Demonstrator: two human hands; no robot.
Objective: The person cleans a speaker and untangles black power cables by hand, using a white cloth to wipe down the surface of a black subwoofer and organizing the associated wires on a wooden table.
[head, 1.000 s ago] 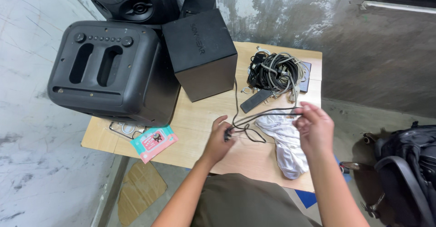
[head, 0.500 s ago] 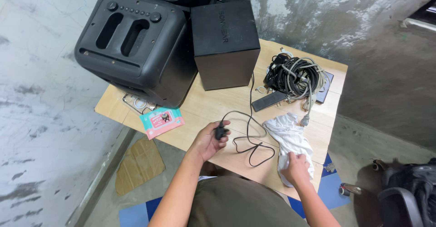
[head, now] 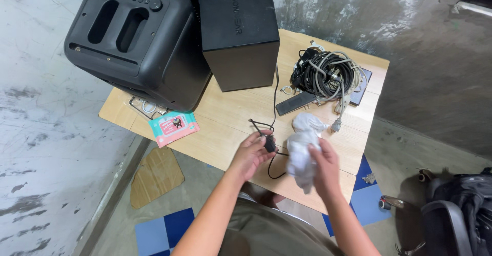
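Observation:
My left hand (head: pixel 251 155) grips a small black plug (head: pixel 269 144) at the end of a thin black cable (head: pixel 275 94) that runs up to the black box speaker (head: pixel 240 34). My right hand (head: pixel 324 168) holds a crumpled white cloth (head: pixel 301 146) lifted off the wooden table (head: pixel 225 117), right beside the plug. Both hands are over the table's near edge.
A large black speaker (head: pixel 134 39) stands at the left back. A tangle of cables (head: pixel 326 73), a dark flat device (head: pixel 360 91) and a black remote (head: pixel 295 103) lie at the right. A pink and teal wipes packet (head: pixel 173 127) lies left. A black backpack (head: pixel 461 210) sits on the floor.
My right hand has picked the white cloth off the table and brought it leftward next to the plug. My left hand still holds the plug; the cable loop has tightened.

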